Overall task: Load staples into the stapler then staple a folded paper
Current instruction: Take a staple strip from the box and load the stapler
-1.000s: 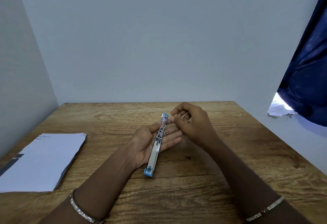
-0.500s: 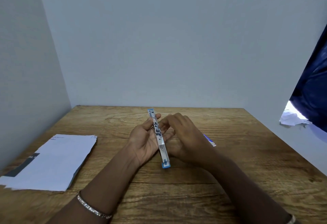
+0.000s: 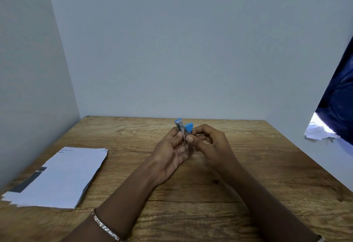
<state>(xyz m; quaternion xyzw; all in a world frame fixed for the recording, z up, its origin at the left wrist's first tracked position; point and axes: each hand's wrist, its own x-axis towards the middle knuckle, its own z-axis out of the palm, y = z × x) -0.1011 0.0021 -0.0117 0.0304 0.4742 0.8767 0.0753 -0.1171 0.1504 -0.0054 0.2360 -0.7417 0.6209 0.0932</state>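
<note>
A small blue and silver stapler (image 3: 181,127) stands nearly upright between both hands above the middle of the wooden table (image 3: 248,165). Its two blue tips are folded close together at the top. My left hand (image 3: 170,155) cups it from the left with the thumb on its side. My right hand (image 3: 208,142) pinches it from the right with thumb and fingers. The lower part of the stapler is hidden by my fingers. A stack of white paper (image 3: 57,176) lies flat at the left of the table, apart from both hands.
Grey walls close off the table at the back and left. At the far right hangs a dark blue cloth (image 3: 338,104) with crumpled white paper (image 3: 319,131) below it. I wear a bracelet on my left wrist (image 3: 107,226).
The stapler was stretched out long in my left palm. Now it is folded up short and held upright by both hands.
</note>
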